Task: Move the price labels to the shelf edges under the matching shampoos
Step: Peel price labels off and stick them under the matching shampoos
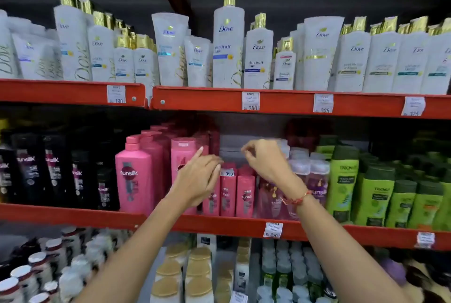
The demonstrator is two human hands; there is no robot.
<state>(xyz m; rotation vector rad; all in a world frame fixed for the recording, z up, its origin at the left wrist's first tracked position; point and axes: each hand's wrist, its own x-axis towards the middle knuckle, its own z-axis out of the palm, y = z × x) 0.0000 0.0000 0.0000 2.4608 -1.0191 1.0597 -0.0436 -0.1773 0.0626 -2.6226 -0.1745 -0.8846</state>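
A white price label (228, 173) reading 350 shows at the top of the small pink Sunsilk bottles (245, 195) on the middle shelf. My left hand (197, 178) is stretched out flat over the pink bottles, and its fingertips cover the label's left edge. I cannot tell whether the fingers hold it. My right hand (266, 161) hovers just to the right, its fingers curled and its thumb and forefinger pinched with nothing seen between them. The red middle shelf edge (219, 227) below the pink bottles is bare.
White Dove bottles (228, 41) fill the top shelf. Its red edge carries labels reading 180 (116, 94), 350 (250, 101) and 325 (323, 103). The middle shelf holds black Sunsilk (53, 168) on the left and green bottles (373, 193) on the right. A 330 label (273, 230) sticks to its edge.
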